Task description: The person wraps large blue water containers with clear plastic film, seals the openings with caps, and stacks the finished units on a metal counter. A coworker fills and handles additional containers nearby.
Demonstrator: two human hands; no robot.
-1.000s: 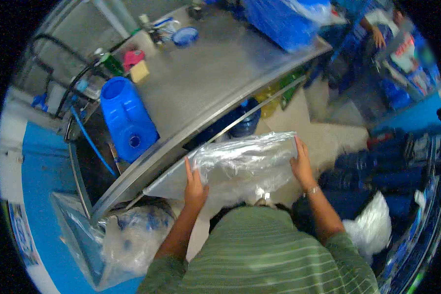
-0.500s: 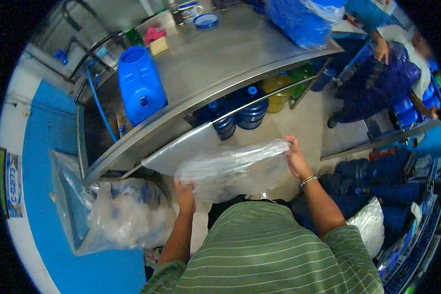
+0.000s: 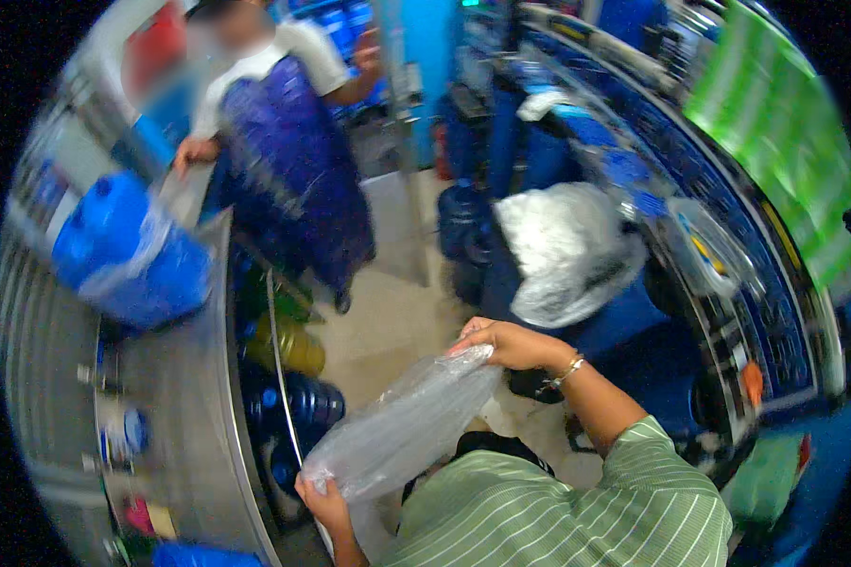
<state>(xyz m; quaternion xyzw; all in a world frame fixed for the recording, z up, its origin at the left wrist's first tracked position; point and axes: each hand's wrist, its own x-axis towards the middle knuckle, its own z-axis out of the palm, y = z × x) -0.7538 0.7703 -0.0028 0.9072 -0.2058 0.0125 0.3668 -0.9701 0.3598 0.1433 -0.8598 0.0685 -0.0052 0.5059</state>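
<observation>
A clear plastic bag [image 3: 402, 425] is stretched between my two hands in front of my body. My left hand [image 3: 326, 503] grips its lower left end, beside the edge of the steel table. Its upper right end is pinched in the fingers of my right hand [image 3: 512, 342], which wears a bracelet on the wrist. The bag looks flat, with nothing visible inside it. Part of its lower side trails down by my left forearm.
Along my left runs a steel table [image 3: 175, 378] bearing a blue plastic-wrapped container [image 3: 132, 255]. Large water bottles [image 3: 303, 402] stand beneath it. Ahead is a person in a purple apron [image 3: 293, 170]. To the right, a white bulging plastic bag [image 3: 563, 236] rests on blue containers.
My view and body have turned to the right, so the steel table now lies along my left. Both hands still hold the bag, which now slants up to the right.
</observation>
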